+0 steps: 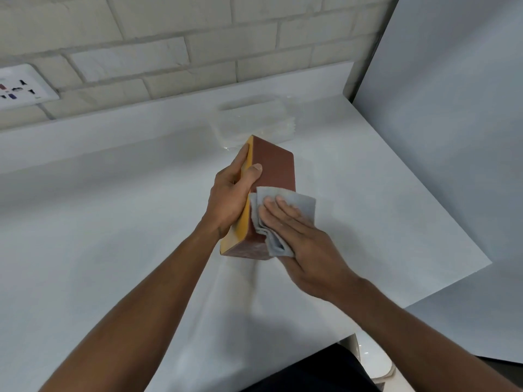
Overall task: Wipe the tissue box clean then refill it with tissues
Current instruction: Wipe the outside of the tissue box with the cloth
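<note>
A reddish-brown tissue box [273, 168] with a yellow side is held up off the white counter [113, 222], tilted on its long edge. My left hand [230, 193] grips it from the yellow side, thumb over the brown face. My right hand [300, 236] presses a folded grey cloth [283, 219] flat against the brown face near the box's lower end, fingers straight. Behind the box lies a clear plastic pack of white tissues [254, 120] on the counter.
A pale brick wall [169, 43] with a white socket plate [22, 87] backs the counter. A grey panel [452, 108] stands at the right. The counter's edge runs diagonally at lower right, with a white fixture [376, 360] below it.
</note>
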Demonstrator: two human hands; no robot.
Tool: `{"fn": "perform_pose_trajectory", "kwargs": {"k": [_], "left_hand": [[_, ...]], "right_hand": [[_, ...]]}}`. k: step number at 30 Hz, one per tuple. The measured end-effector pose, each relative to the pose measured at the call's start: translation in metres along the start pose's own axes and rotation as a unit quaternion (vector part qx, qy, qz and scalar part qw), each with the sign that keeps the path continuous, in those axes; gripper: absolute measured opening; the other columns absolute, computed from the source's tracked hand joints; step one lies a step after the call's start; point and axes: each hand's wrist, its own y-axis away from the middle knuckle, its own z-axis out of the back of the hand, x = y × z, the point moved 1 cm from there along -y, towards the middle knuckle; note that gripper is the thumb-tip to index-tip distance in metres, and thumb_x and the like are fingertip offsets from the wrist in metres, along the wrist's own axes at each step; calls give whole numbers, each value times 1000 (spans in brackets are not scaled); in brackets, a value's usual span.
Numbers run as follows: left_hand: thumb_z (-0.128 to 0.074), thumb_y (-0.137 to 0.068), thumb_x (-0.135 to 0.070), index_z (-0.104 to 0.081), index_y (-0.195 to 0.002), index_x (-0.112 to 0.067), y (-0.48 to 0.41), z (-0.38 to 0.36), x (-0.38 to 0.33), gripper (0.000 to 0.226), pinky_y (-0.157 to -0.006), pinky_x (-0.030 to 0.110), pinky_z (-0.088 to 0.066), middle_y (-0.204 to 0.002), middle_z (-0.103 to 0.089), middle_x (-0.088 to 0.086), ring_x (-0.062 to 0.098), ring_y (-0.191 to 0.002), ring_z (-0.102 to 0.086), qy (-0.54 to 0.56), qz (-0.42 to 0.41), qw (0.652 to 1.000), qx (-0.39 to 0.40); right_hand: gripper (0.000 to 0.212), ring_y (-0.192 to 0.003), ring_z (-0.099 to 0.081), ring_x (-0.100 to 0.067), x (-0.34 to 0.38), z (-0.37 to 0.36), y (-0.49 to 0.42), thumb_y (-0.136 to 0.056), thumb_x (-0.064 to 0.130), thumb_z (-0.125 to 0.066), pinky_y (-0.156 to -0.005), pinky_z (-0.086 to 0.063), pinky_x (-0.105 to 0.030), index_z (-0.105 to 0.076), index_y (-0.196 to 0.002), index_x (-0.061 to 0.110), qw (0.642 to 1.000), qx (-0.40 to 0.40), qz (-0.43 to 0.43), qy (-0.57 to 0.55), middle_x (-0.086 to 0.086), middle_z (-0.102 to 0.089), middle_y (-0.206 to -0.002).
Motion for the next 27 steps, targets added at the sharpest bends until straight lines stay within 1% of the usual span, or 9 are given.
{"fn": "perform_pose_trajectory", "kwargs": {"k": [2,4,7,11,14,17,20,22,27], "left_hand": [[-64,-90,-58,-49,-151,-53,0,2,0,63,-111,47,-52,-128,-73,-19,10,-117,-72,0,-2,1000,4],[-63,-88,-61,-48,-150,-56,0,1,-1,64,-111,47,-51,-128,-73,-19,10,-117,-71,-6,-1,1000,5],[-62,-86,-65,-47,-146,-63,1,1,-2,62,-111,46,-51,-130,-72,-20,11,-117,-72,-11,5,1000,-1],[-63,-88,-63,-48,-147,-62,-1,1,0,60,-112,46,-50,-128,-72,-22,11,-119,-70,-8,2,1000,-3],[-64,-96,-51,-49,-152,-52,-1,2,1,57,-109,43,-54,-125,-74,-20,7,-112,-73,8,0,1000,3],[-64,-94,-53,-49,-149,-56,-1,6,1,57,-109,42,-54,-130,-71,-22,5,-113,-72,13,9,1000,-2],[-64,-97,-53,-49,-147,-61,2,8,2,52,-102,39,-56,-127,-73,-22,7,-105,-74,17,20,1000,-3],[-64,-97,-53,-49,-146,-62,3,8,1,52,-103,42,-57,-128,-72,-25,7,-109,-74,21,23,1000,-4],[-64,-91,-58,-50,-146,-61,4,3,-1,57,-107,46,-55,-125,-73,-24,9,-111,-74,16,22,1000,-4]], "right_hand": [[55,-152,-20,-21,7,-4,2,-99,20,-41,-122,-24,-47,-33,-152,6,999,9,35,20,-7,-30,-161],[56,-152,-20,-20,-1,1,10,-99,17,-42,-122,-24,-46,-32,-153,8,998,22,62,25,-5,-29,-162],[55,-151,-24,-17,-21,10,21,-98,11,-49,-119,-31,-47,-37,-151,9,999,20,30,-10,-2,-33,-160],[54,-150,-27,-18,-11,4,8,-97,12,-53,-115,-36,-48,-41,-149,8,999,-25,-19,-13,-5,-38,-157],[53,-150,-25,-21,12,-4,-3,-99,17,-44,-119,-30,-48,-37,-150,6,999,-22,30,29,-8,-35,-159],[54,-151,-22,-20,10,0,12,-99,17,-35,-121,-26,-44,-36,-152,8,993,17,89,72,-6,-31,-161],[56,-150,-25,-20,-15,8,37,-96,10,-49,-117,-34,-46,-37,-151,8,997,17,63,44,-5,-32,-160],[58,-149,-29,-19,-26,11,45,-96,11,-55,-115,-37,-47,-36,-150,9,999,2,41,25,-6,-35,-159],[49,-149,-30,-19,-3,2,29,-102,22,-41,-115,-37,-45,-40,-148,5,998,-42,18,35,-9,-39,-156]]}}
